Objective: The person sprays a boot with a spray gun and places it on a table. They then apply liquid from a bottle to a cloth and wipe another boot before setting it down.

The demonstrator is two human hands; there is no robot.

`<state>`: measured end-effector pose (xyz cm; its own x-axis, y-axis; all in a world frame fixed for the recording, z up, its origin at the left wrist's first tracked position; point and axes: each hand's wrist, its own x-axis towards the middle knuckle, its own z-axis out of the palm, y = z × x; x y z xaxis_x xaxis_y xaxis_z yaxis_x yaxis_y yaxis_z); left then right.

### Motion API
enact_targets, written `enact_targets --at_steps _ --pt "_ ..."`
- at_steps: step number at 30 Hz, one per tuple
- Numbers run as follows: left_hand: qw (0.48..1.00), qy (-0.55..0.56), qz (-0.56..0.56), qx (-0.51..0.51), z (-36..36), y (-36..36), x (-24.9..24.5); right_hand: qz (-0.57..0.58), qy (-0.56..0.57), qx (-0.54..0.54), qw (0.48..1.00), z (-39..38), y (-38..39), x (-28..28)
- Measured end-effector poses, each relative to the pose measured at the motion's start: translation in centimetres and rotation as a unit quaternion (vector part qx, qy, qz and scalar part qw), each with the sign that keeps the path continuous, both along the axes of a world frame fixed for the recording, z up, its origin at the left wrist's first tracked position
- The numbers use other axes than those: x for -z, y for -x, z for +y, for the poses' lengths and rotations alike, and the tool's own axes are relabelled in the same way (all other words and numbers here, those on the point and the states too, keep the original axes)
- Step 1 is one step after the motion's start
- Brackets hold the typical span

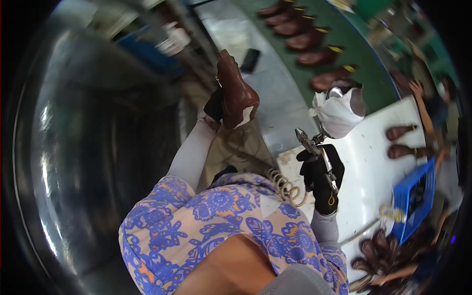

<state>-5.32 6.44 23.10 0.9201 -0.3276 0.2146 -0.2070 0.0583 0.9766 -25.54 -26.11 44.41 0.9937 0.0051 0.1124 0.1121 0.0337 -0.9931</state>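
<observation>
A brown ankle boot with a side zip is raised in front of me, left of the middle. My left hand, in a dark glove, is closed on it; part of the hand lies behind the boot. A pale patch shows near one end of the boot. On the right, my black-gloved right hand grips a metal spray gun, its nozzle pointing up and left. White cloth wraps the gun's cup. Beside the right wrist hangs a coiled hose.
Several brown boots stand in a row on a green belt. A dark flat object lies on the metal ledge. The white table bears two boots and a blue basket. Co-workers' arms reach in at right.
</observation>
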Motion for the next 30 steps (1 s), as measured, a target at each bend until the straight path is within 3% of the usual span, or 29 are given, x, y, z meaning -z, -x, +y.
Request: enact_targets --at_steps 1,2,3,4,5,6,7,8,9,10,11,13,14,16,18,19,20,21,24,26,27,29,30 --pt "0.984 -0.163 -0.034 -0.065 5.5 1.3 3.4 0.001 0.017 -0.068 0.998 1.0 -0.3 0.0" --pt "0.981 -0.164 -0.028 -0.103 7.4 4.7 2.5 0.040 0.067 -0.132 0.988 1.9 -0.1 -0.7" --pt "0.987 0.000 -0.096 -0.128 8.1 7.8 0.4 0.013 0.086 -0.169 0.982 3.4 0.1 -0.3" --pt "0.961 0.158 -0.172 -0.149 9.0 10.9 -0.6 -0.014 0.103 -0.205 0.973 4.6 0.5 0.0" --pt "0.963 0.141 -0.144 -0.180 11.6 13.4 0.8 -0.020 0.106 -0.238 0.965 5.5 1.0 0.3" --pt "0.966 0.062 -0.108 -0.225 14.2 16.2 4.3 -0.028 0.123 -0.272 0.954 6.4 1.4 0.9" --pt "0.948 -0.058 -0.104 -0.296 11.6 29.5 6.2 -0.062 0.112 -0.359 0.925 -3.3 11.0 2.0" --pt "0.891 -0.301 -0.171 -0.294 17.6 32.3 14.0 -0.069 0.112 -0.390 0.911 -1.7 12.3 0.1" --pt "0.925 -0.148 -0.095 -0.336 13.3 36.4 10.1 -0.080 0.111 -0.428 0.893 -1.9 13.1 0.1" --pt "0.923 0.061 -0.040 -0.377 8.5 40.6 5.3 -0.095 0.107 -0.463 0.875 -2.4 14.1 0.0" --pt "0.874 0.247 -0.019 -0.418 3.3 44.8 -0.1 -0.124 0.073 -0.478 0.867 -2.7 15.2 0.4" --pt "0.832 0.292 0.011 -0.473 -1.0 49.1 -2.0 -0.122 0.064 -0.533 0.835 -4.3 16.6 0.3" --pt "0.792 0.320 0.063 -0.517 -12.3 49.4 -0.9 -0.099 0.039 -0.572 0.813 -14.5 14.2 3.1" --pt "0.771 0.361 0.038 -0.523 -17.6 53.6 -3.5 -0.130 0.041 -0.602 0.787 -17.2 16.6 3.0" --pt "0.750 0.406 0.030 -0.522 -21.9 56.1 -4.6 -0.155 0.042 -0.576 0.801 -19.2 17.6 3.6" --pt "0.752 0.362 -0.014 -0.551 -23.1 57.0 -5.0 -0.138 0.051 -0.558 0.817 -19.6 18.3 3.5" --pt "0.751 0.316 -0.054 -0.577 -23.8 57.6 -4.8 -0.088 0.006 -0.558 0.825 -19.9 18.6 4.8" --pt "0.756 0.343 0.010 -0.557 -13.9 50.8 0.8 -0.045 0.078 -0.535 0.840 -11.5 13.0 7.0" --pt "0.768 0.409 0.040 -0.491 -8.1 51.4 8.6 -0.095 0.128 -0.582 0.797 -11.0 12.9 7.2" --pt "0.798 0.303 0.042 -0.519 -7.3 51.6 10.0 -0.144 0.118 -0.589 0.786 -10.7 13.3 6.8" --pt "0.799 0.304 0.042 -0.518 -8.4 51.4 8.2 -0.142 0.118 -0.576 0.797 -10.8 13.5 6.6" --pt "0.724 0.428 0.026 -0.540 -12.1 51.1 2.3 -0.125 0.109 -0.555 0.815 -11.1 13.3 6.7" --pt "0.725 0.428 0.026 -0.539 -12.1 51.1 2.4 -0.114 0.076 -0.554 0.821 -11.3 13.2 7.1"
